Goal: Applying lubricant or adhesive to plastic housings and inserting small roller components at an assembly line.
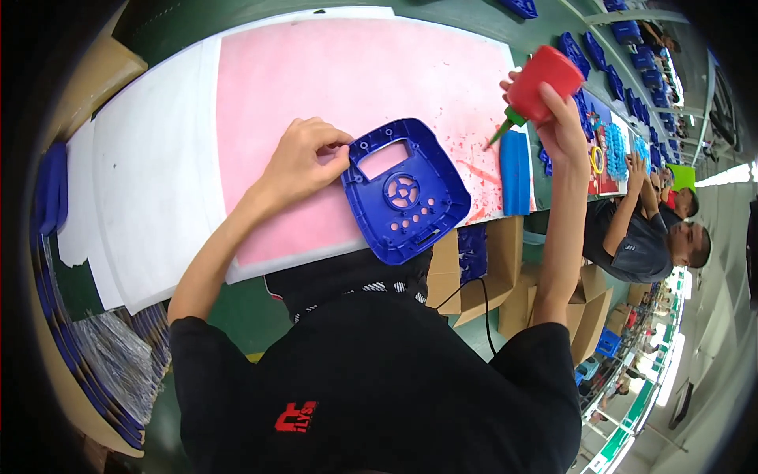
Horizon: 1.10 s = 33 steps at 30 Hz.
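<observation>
A blue plastic housing (367,204) lies tilted at the table's near edge, its ribbed inside facing up. It has a rectangular window, a round grille and several small holes. My left hand (306,162) pinches its upper left corner between thumb and fingers. Up and to the right, my right hand (559,118) is wrapped round a red squeeze bottle (545,79) with a green nozzle (505,126). The nozzle points down and left, above the table and apart from the housing. Below the bottle lies a blue strip (515,174).
A pink sheet (316,87) with red specks at its right covers the white-topped table (150,174). Cardboard boxes (501,261) stand below the near edge. Blue parts (51,189) sit at the far left. To the right, co-workers (643,241) work along the line near more blue parts.
</observation>
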### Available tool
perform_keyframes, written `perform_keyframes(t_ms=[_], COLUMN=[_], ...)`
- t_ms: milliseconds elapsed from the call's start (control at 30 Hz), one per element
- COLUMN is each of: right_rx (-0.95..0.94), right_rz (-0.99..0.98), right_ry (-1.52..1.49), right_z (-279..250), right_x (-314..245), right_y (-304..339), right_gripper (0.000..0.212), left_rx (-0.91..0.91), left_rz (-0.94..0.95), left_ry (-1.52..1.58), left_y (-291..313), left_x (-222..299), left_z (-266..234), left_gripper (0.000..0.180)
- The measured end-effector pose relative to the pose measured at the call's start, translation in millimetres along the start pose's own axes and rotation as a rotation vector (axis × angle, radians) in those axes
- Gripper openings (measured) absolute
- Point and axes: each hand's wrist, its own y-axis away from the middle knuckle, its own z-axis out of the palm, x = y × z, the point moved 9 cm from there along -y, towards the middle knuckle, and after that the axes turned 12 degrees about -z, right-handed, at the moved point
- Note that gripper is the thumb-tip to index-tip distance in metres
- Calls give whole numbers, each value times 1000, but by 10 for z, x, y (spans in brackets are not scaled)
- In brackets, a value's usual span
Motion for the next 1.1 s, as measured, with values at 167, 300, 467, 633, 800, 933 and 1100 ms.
perform_keyframes(t_ms=[167, 300, 467, 633, 800, 933, 1100], right_rx=[-11, 218, 371, 341, 391, 399, 262], right_rz=[-177, -191, -174, -150, -201, -250, -300], right_ry=[-696, -835, -1129, -1067, -1091, -1020, -978], right_z=[786, 1027, 1095, 1046, 980, 977, 1004], right_x=[188, 519, 653, 633, 739, 739, 728], right_y=[505, 677, 650, 594, 586, 590, 575], right_gripper=[92, 77, 84, 77, 61, 56, 48], left_rx=[-43, -35, -30, -42, -28, -11, -19], left_rz=[-105, -62, -32, -17, 1, -2, 9], left_ry=[190, 149, 149, 145, 144, 142, 113], left_y=[-3, -10, -18, -44, -43, -36, -42], left_x=[-106, -68, -88, -43, -66, -66, -41], left_z=[53, 43, 68, 75, 80, 63, 72], left_gripper=[19, 21, 21, 21, 20, 19, 19])
